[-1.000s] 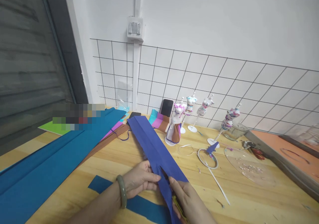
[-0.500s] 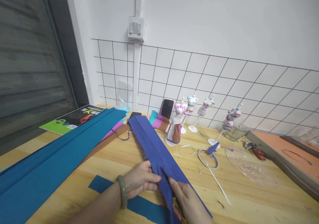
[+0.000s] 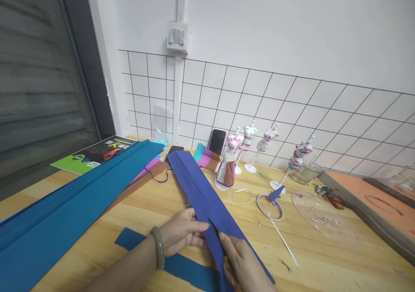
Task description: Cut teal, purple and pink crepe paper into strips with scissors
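Fingers (image 3: pixel 201 227), left hand (image 3: pixel 181 233): clamping together on the left edge of a purple cloth (image 3: pixel 203 186), thumb lying on top; a green bangle (image 3: pixel 158 248) is circling the wrist.
Fingers, right hand (image 3: pixel 241 257): wrapping around yellow-handled scissors (image 3: pixel 214 227), the dark blades pointing far and left against the cloth, just beside the left thumb.
Purple cloth: stretching down the middle of the bench (image 3: pixel 142 207) from far to near, its near part passing between the two hands.
Teal strip (image 3: pixel 191 271): lying on the near bench, passing beneath the left wrist.
Teal cloth (image 3: pixel 81 203): running in long folds along the left side, partly covering brown fabric (image 3: pixel 136 184) and a magazine (image 3: pixel 92 155) at far left.
Phone (image 3: pixel 217 142): leaning upright at the far side, near the wire grid (image 3: pixel 203 84).
Mannequins: one in a brown-and-white skirt (image 3: pixel 228 171) is standing just right of the purple cloth; three others are rising on white stands farther right.
White ring (image 3: pixel 258 208): resting on the right of the bench, a purple scrap (image 3: pixel 276 193) lying across its far rim.
Clear plate (image 3: pixel 308 229): holding small beads (image 3: pixel 327 219) farther right, near an orange tray (image 3: pixel 359 192).
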The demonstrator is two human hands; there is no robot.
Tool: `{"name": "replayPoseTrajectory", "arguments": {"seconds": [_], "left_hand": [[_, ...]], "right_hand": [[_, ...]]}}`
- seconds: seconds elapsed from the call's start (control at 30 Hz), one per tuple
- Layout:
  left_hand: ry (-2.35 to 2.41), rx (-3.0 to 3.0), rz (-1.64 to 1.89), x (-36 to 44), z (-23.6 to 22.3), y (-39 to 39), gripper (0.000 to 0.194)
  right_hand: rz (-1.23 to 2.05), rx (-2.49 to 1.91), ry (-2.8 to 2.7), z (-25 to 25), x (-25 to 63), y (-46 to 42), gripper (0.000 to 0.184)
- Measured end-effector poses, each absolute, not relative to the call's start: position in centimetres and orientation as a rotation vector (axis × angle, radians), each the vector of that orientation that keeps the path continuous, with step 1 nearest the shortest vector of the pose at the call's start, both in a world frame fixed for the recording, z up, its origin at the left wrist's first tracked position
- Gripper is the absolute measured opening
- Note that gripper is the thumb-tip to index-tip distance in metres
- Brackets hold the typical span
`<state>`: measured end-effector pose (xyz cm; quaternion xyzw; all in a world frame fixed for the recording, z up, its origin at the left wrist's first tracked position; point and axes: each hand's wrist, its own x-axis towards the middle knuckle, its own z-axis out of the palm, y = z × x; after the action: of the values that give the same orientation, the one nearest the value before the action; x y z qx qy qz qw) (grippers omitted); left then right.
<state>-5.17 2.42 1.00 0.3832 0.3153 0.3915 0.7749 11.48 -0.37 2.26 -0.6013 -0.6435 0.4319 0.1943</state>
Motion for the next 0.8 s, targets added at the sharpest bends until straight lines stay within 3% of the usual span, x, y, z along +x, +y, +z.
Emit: {"name": "replayPoseTrajectory", "arguments": {"seconds": [0.2, 0.8], "left_hand": [[0.721, 0.805, 0.881, -5.3, 0.8, 2.7, 0.034], [0.701, 0.811, 0.901, -5.0, 0.9, 2.7, 0.036]], "right_hand": [[1.34, -1.65, -1.758, 1.3, 11.7, -0.2, 0.05], [1.531, -1.458, -1.612, 1.7, 10.7, 0.9, 0.068]]}}
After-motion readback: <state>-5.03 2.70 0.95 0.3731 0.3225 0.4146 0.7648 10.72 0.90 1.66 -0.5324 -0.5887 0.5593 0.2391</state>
